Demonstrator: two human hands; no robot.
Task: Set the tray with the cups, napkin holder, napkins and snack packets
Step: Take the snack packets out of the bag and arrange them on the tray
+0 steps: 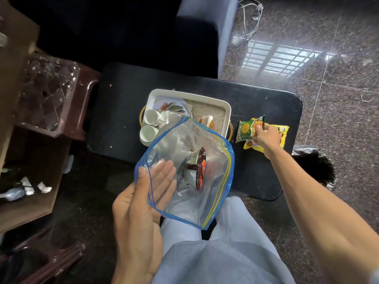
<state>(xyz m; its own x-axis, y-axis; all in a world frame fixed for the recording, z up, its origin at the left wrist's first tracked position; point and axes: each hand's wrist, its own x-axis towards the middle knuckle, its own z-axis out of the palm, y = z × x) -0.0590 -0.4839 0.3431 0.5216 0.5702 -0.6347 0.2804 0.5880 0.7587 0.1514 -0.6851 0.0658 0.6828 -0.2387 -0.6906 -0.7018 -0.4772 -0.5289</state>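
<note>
1. Fingers of right hand: curled on green snack packet, atop yellow snack packet, on black surface just right of tray.
2. Left hand: thumb and straight fingers pinch zip bag rim; dark packet inside.
3. Cups: white, at tray's left end.

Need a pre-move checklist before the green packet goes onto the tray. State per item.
1. Right hand grips green packet: ok.
2. Yellow packet free on table: cannot tell, partly under the hand.
3. Bare mat showing in tray: ok.
4. Tray's near side visible: not ok, zip bag covers it.
5. Left hand pinches bag rim: ok.
6. Bag emptied: not ok, dark red packet inside.
</note>
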